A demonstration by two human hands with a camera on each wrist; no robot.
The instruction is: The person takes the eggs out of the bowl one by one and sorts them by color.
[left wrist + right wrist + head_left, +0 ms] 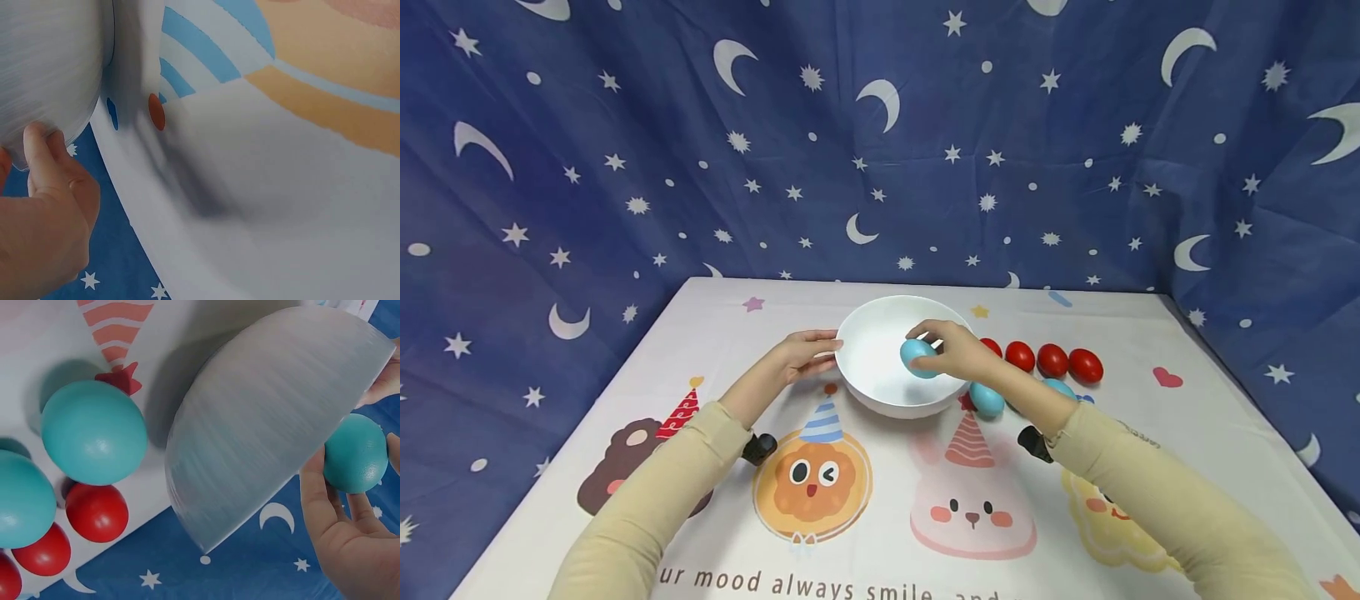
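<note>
A white bowl (867, 333) stands on the table in the head view, its mouth facing up. My left hand (807, 353) grips the bowl's left rim; in the left wrist view its fingertips (39, 134) lie against the outer wall. Over the bowl's mouth, my right hand (964, 353) pinches a light blue egg (915, 353) between thumb and fingers. That egg shows above the rim in the right wrist view. Just right of the bowl is another blue egg (987, 401), with a further blue egg (1059, 387) partly hidden by my right forearm.
Several red eggs (1052, 361) lie in a row to the right of the bowl, behind the blue ones. The table cover (730, 333) is white with printed cartoon figures. A dark blue curtain (925, 208) with moons and stars hangs behind the table.
</note>
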